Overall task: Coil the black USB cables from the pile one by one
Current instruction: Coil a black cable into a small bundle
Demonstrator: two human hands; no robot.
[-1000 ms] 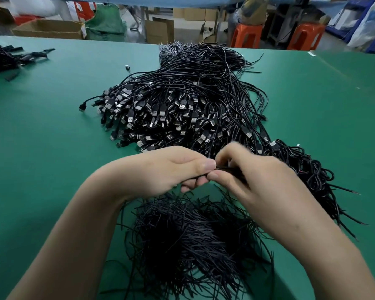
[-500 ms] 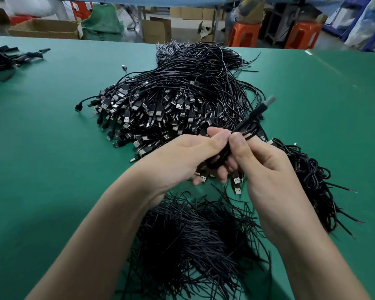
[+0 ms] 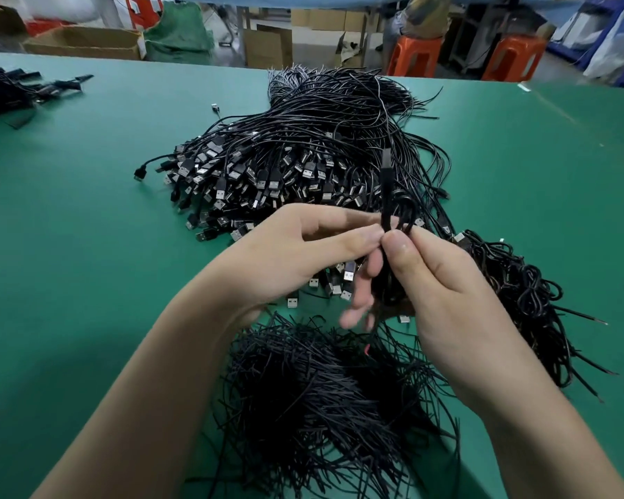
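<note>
A big pile of black USB cables (image 3: 303, 163) lies on the green table (image 3: 87, 246), plugs facing me. Above its near edge I hold one looped black cable (image 3: 388, 196) upright, its plug end pointing up. My left hand (image 3: 303, 253) pinches the cable between thumb and forefinger, the other fingers spread and blurred. My right hand (image 3: 436, 275) pinches the same loop from the right with thumb and forefinger. A heap of coiled cables (image 3: 523, 293) lies to the right of my hands.
A mound of thin black tie strips (image 3: 325, 401) lies just below my hands. More black cables (image 3: 11, 91) rest at the far left table edge. Cardboard boxes (image 3: 83, 43) and orange stools (image 3: 415, 55) stand beyond the table.
Both hands rose from the table with the cable. Its plug end swung from tilted right to nearly upright, and the lower fingers of my left hand spread out.
</note>
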